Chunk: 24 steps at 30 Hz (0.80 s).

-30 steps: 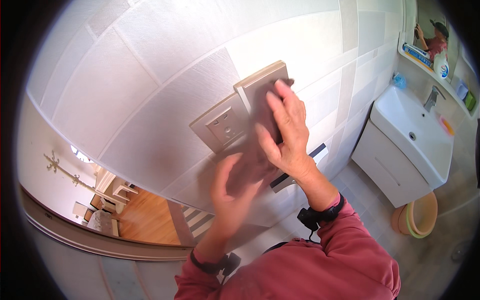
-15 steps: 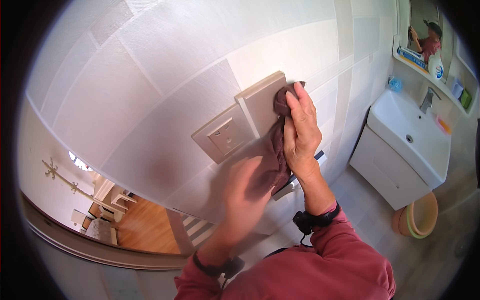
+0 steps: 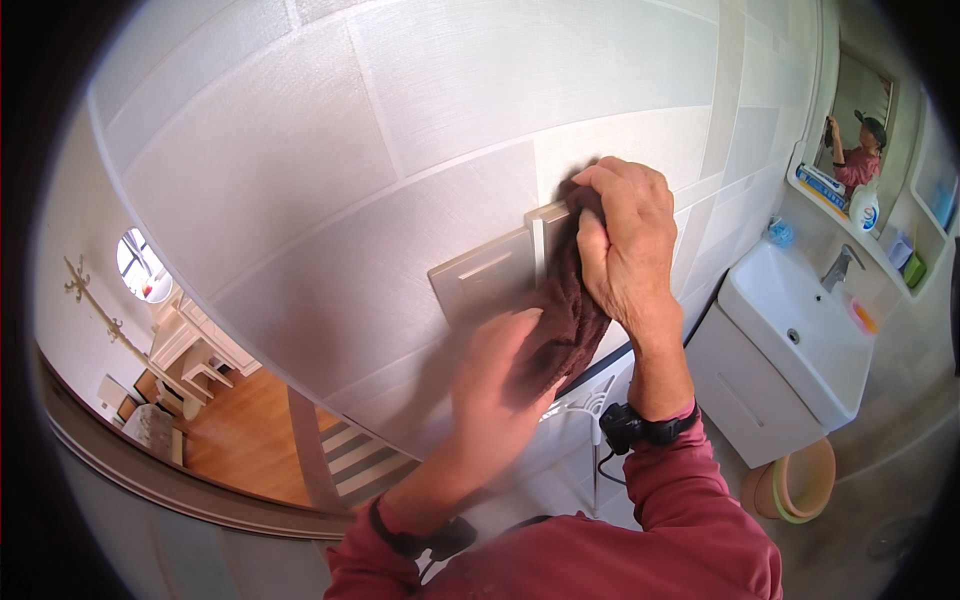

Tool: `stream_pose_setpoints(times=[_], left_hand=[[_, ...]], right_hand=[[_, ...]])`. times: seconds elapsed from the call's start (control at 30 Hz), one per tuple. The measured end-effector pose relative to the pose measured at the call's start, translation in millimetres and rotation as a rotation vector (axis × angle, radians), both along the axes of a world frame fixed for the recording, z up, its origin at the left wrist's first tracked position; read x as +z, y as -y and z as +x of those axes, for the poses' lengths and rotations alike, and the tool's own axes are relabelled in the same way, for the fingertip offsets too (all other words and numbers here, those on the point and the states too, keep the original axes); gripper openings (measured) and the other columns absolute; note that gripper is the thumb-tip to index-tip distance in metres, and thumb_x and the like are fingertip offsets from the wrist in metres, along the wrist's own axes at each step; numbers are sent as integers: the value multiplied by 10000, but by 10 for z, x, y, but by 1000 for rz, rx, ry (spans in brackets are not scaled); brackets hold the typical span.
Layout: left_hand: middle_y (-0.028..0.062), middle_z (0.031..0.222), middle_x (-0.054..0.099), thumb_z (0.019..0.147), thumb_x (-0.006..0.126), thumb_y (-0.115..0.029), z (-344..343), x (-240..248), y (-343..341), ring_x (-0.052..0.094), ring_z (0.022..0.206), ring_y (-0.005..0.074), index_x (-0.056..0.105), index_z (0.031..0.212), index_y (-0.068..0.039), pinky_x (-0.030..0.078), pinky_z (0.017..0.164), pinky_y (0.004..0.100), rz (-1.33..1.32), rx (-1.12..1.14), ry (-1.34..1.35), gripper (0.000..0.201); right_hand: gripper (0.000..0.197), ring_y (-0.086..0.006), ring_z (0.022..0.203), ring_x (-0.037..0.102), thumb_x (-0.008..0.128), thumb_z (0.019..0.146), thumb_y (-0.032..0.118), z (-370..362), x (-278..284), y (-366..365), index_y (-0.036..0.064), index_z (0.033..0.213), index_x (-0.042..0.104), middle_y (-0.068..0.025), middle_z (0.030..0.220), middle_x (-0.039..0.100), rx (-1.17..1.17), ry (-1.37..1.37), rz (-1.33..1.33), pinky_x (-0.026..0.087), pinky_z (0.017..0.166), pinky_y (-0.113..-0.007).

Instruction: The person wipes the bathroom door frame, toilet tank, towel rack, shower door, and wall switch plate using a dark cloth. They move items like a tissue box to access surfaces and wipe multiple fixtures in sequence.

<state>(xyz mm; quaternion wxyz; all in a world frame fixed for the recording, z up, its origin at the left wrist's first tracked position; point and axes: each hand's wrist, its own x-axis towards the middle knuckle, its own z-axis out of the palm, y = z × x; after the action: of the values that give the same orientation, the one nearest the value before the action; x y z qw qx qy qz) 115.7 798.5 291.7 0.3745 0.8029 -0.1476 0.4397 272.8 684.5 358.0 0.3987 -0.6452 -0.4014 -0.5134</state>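
Note:
A dark brown cloth point(image 3: 568, 305) hangs bunched between my two hands. Its upper part is pressed by my right hand point(image 3: 638, 235), fingers bent round it, over the top and right side of a beige wall plate point(image 3: 552, 218). Lower down, my left hand point(image 3: 497, 375) holds the cloth's loose end, thumb pointing up and the other fingers mostly behind the fabric. Just left of the cloth, a beige socket plate point(image 3: 482, 272) shows in part. Its lower portion is hidden by the cloth and my left hand.
Pale tiles point(image 3: 450, 110) surround the plates. On the right stand a white washbasin point(image 3: 765, 310) with a cabinet, a mirror shelf with bottles, and a pinkish bucket point(image 3: 805, 480). A white rack point(image 3: 590, 400) sits below my hands. At left, a doorway opens onto a wooden floor point(image 3: 240, 430).
My right hand has gone from flat fingers on the cloth to bent fingers over the plate's top edge. The cloth covers more of that plate. The whole view has shifted.

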Motion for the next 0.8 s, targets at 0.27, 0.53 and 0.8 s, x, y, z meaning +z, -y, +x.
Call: stream_pose_setpoints(times=[0.27,0.53,0.8], left_hand=[[141,1253,559,782,714,99,-344,-80,-183,578,1137,229,525,1316,19,465,983,342,-27,48,-31,572],[155,1230,577,777,740,84,-280,-4,-71,601,1109,254,535,1291,22,487,959,347,-43,-16,-74,557],[160,1269,553,746,756,116,53,89,25,632,1079,250,538,1314,8,538,891,326,-3,-60,-21,618]], right_hand=[[443,-343,1043,556,669,694,69,-362,-10,-341,67,1124,565,-138,1135,557,144,181,-42,423,861,-462],[382,-352,1003,572,631,711,53,-239,17,-128,64,1091,597,-128,1066,593,192,110,-104,445,839,-451],[378,-354,1048,589,597,765,0,73,-3,69,30,1139,641,-156,1123,647,-72,-15,35,454,929,-427]])
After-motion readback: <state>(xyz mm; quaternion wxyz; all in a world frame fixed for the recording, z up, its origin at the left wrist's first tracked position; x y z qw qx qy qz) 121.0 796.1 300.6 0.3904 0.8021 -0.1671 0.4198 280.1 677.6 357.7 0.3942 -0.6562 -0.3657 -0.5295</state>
